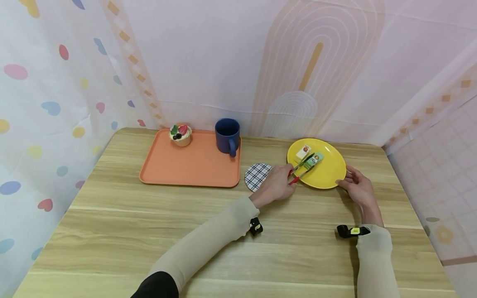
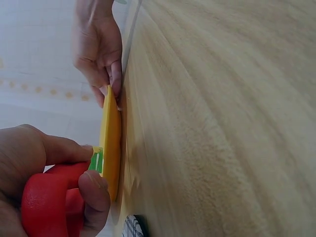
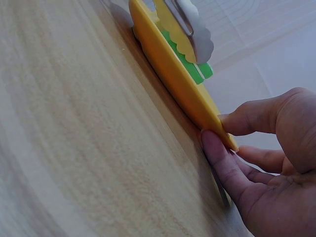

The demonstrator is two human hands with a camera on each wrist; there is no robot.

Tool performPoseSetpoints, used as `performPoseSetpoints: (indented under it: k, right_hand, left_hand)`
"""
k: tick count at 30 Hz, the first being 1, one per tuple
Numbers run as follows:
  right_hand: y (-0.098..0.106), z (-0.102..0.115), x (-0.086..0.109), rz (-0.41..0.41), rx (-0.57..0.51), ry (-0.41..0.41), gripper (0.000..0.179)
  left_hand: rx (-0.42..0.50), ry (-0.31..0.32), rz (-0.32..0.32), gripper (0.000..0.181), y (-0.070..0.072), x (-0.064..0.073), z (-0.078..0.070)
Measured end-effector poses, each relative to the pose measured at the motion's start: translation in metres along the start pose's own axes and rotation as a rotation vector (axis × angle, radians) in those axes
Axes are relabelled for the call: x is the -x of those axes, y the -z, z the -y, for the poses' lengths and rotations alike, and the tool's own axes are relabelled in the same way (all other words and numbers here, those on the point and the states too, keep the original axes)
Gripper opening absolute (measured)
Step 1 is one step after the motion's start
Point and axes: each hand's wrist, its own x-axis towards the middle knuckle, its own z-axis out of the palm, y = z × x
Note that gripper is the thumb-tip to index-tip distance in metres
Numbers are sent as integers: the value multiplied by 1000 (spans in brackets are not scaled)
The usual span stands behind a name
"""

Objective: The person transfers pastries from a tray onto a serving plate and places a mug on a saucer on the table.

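Note:
My left hand grips a pair of tongs with red handles and scalloped metal ends. The tong ends straddle a small green carton with a fruit picture, on the yellow plate. Beside it on the plate lies a cream-coloured carton, also with a fruit picture. At the plate's right rim, my right hand pinches the edge between thumb and fingers. A round plaid coaster lies partly hidden under my left hand.
On the left, an orange tray carries a fruit-topped cupcake at its back edge and a dark blue mug at its back right corner. Patterned curtains hang behind the wooden table.

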Motion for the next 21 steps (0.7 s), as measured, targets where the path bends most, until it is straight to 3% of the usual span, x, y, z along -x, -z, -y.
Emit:
performPoseSetpoints:
  k: [21]
  right_hand:
    - [-1, 1, 1, 1, 4, -14, 76]
  left_hand:
    - [64, -25, -55, 54, 9, 23, 1]
